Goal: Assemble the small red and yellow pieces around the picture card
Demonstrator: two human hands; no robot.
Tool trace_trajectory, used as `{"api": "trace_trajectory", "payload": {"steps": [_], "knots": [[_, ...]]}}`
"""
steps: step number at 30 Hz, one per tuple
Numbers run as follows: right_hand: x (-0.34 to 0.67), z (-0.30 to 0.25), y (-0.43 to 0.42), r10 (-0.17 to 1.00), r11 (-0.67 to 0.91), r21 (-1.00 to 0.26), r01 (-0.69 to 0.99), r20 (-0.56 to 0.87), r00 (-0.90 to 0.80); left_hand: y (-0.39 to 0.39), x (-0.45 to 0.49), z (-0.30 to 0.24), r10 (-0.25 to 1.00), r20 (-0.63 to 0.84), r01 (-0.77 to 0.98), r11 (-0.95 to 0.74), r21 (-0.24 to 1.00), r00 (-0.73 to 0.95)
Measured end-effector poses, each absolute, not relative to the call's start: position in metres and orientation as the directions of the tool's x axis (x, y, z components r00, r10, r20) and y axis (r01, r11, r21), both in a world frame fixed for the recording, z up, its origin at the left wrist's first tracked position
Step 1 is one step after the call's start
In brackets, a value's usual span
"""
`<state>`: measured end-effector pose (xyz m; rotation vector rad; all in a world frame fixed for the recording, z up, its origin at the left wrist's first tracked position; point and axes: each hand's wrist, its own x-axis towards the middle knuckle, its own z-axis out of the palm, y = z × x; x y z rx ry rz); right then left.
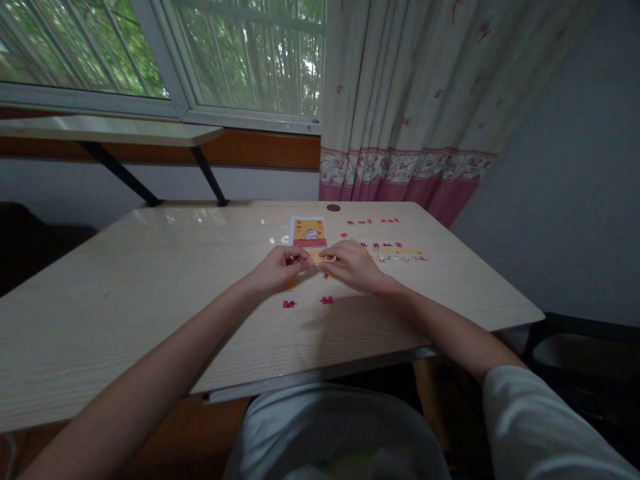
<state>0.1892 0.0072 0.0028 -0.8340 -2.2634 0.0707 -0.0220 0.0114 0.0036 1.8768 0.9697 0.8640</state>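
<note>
My left hand [286, 267] and my right hand [353, 265] meet over the table, thumbs and fingers curled in a pinch. Between their fingertips shows a yellow puzzle piece [315, 256]; whether it is one piece or joined ones is too small to tell. Just beyond lies a picture card [309, 233] with a white cartoon animal on yellow and red. Nearer to me are two red puzzle pieces, one on the left [289, 304] and one on the right [327, 300]. My fingers partly hide other small pieces under them.
Right of my hands lie a row of yellow and white pieces [400, 257] and several red pieces [390, 221]. The wooden table [150, 287] has a raised shelf [125, 128] at back left. A curtain [400, 120] hangs behind, beside a window.
</note>
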Motion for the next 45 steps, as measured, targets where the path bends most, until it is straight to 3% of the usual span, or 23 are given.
{"api": "trace_trajectory", "payload": {"steps": [3, 7, 9, 13, 31, 34, 40, 45], "knots": [[0.194, 0.007, 0.008, 0.604, 0.78, -0.294, 0.552, 0.587, -0.54, 0.013, -0.029, 0.007, 0.824, 0.216, 0.376, -0.451, 0.809, 0.523], [0.204, 0.011, 0.013, 0.701, 0.713, -0.386, 0.586, 0.425, -0.573, 0.022, -0.051, 0.013, 0.739, 0.286, 0.571, -0.66, 0.489, 0.61], [0.209, 0.012, 0.016, 0.719, 0.688, -0.426, 0.588, 0.292, -0.63, 0.028, -0.064, 0.013, 0.73, 0.268, 0.647, -0.683, 0.34, 0.629], [0.214, 0.011, 0.018, 0.705, 0.669, -0.456, 0.586, 0.141, -0.695, 0.038, -0.079, 0.006, 0.741, 0.18, 0.711, -0.672, 0.207, 0.647], [0.215, 0.004, 0.022, 0.602, 0.759, -0.397, 0.516, 0.126, -0.788, 0.042, -0.081, 0.0, 0.724, 0.168, 0.7, -0.689, 0.188, 0.669], [0.214, 0.007, 0.02, 0.563, 0.804, -0.319, 0.502, 0.138, -0.815, 0.042, -0.081, -0.001, 0.715, 0.174, 0.694, -0.699, 0.172, 0.677], [0.209, 0.018, 0.006, 0.483, 0.875, -0.035, 0.483, 0.138, -0.865, 0.04, -0.077, 0.003, 0.722, 0.146, 0.699, -0.692, 0.182, 0.676], [0.208, 0.016, 0.005, 0.485, 0.872, 0.003, 0.49, 0.144, -0.863, 0.038, -0.075, 0.005, 0.732, 0.127, 0.709, -0.681, 0.185, 0.67]]}}
